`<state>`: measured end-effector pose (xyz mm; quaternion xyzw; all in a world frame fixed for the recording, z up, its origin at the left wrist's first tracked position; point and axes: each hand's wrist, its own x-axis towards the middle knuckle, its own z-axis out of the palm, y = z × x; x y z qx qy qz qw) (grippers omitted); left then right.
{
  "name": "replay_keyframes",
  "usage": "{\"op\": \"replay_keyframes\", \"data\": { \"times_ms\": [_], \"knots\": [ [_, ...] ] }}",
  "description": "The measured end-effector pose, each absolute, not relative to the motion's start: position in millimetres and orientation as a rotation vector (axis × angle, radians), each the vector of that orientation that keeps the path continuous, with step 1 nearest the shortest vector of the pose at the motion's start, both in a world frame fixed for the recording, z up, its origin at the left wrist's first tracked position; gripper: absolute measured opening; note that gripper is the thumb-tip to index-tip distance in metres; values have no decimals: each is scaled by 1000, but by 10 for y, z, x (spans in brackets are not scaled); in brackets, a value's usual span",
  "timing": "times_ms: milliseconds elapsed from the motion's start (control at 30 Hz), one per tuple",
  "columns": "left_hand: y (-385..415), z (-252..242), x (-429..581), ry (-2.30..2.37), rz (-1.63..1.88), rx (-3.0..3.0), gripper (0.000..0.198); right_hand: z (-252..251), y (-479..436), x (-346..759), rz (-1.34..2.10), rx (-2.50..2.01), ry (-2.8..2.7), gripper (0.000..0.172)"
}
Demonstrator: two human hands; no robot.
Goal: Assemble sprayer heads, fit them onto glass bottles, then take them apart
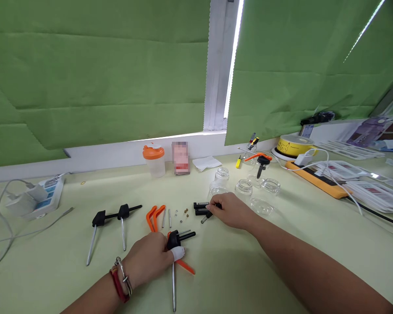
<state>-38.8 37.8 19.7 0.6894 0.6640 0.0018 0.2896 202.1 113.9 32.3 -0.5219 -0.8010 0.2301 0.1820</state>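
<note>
My left hand (149, 255), its thumb wrapped in white, is closed on a black pump head (174, 240) with a metal rod pointing toward me and an orange lever (185, 267) below it. At the middle of the table, my right hand (234, 210) pinches a small black tube with a spring (204, 217). Beside those fingers lie other black tubes with springs (200, 209). Two orange levers (155, 216), two metal pins (167, 218) and several tiny metal pieces (185, 213) lie between my hands. Further left are two black heads with metal rods (123, 212).
Several glass jars (243, 188) stand behind my right hand, one with a black-and-orange pump head (263, 160). An orange-lidded cup (154, 161) stands by the wall. Power strips lie at left (50, 196) and right (321, 179), with loose cables. Screwdrivers (253, 141) stand at the back.
</note>
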Motion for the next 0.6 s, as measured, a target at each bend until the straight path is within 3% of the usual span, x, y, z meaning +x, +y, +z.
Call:
{"op": "replay_keyframes", "data": {
  "times_ms": [600],
  "knots": [
    [405, 135, -430, 1740, -5, 1849, 46, 358, 1152, 2123, 654, -1519, -2260, 32]
  ]
}}
